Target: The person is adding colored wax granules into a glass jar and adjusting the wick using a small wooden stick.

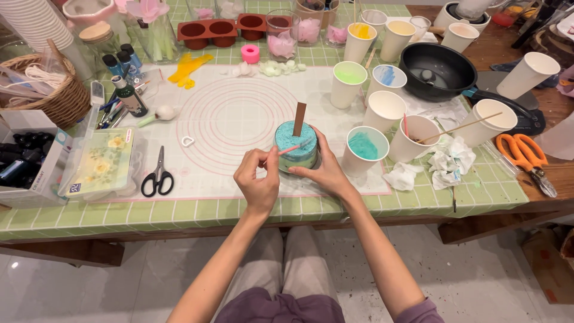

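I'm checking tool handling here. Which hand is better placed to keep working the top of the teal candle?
Left, probably. The left hand pinches the pink stick, whose tip rests on the teal candle. The right hand is wrapped around the candle's side, steadying it.

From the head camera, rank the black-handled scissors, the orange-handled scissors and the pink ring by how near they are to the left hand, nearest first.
1. Black-handled scissors: on the mat's left edge, just left of the left hand.
2. Pink ring: near the table's far side, straight beyond the hand.
3. Orange-handled scissors: far right, on the bare wood past the green cloth.
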